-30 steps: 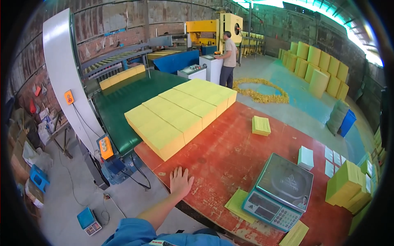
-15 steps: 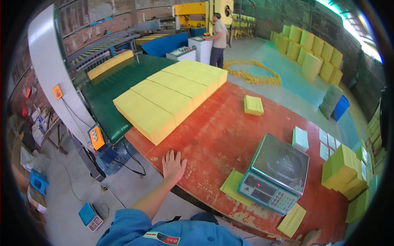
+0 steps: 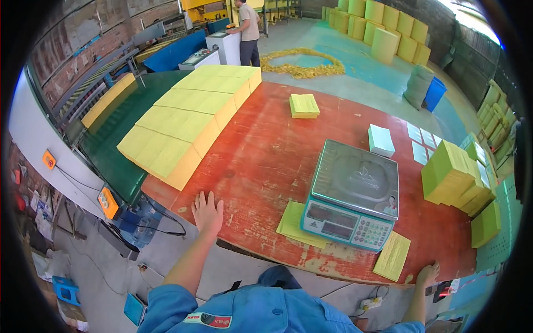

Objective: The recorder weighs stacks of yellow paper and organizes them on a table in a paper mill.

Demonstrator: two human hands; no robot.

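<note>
My left hand (image 3: pixel 207 214) lies flat on the red tabletop (image 3: pixel 250 183) near its front edge, fingers spread and holding nothing. Close beyond it runs a long row of yellow paper stacks (image 3: pixel 189 111), reaching from the green conveyor belt (image 3: pixel 105 150) onto the table. At the table's right front edge rests my right hand (image 3: pixel 427 274), its fingers only partly visible and nothing seen in them. Left of that hand lies a small yellow sheet bundle (image 3: pixel 392 256). A teal digital scale (image 3: pixel 355 194) stands between my hands, with yellow sheets (image 3: pixel 297 225) at its left side.
Farther back sit a small yellow paper stack (image 3: pixel 304 105) and a white paper stack (image 3: pixel 381 140). Yellow blocks (image 3: pixel 452 175) crowd the right end. Beyond are a person (image 3: pixel 248 33) at a control cabinet, a scrap ring (image 3: pixel 302 62) on the floor and a blue bin (image 3: pixel 435 93).
The view has shifted right and downward, so the table things appear farther left and higher. More of my right hand and forearm shows. My left hand stays flat on the tabletop.
</note>
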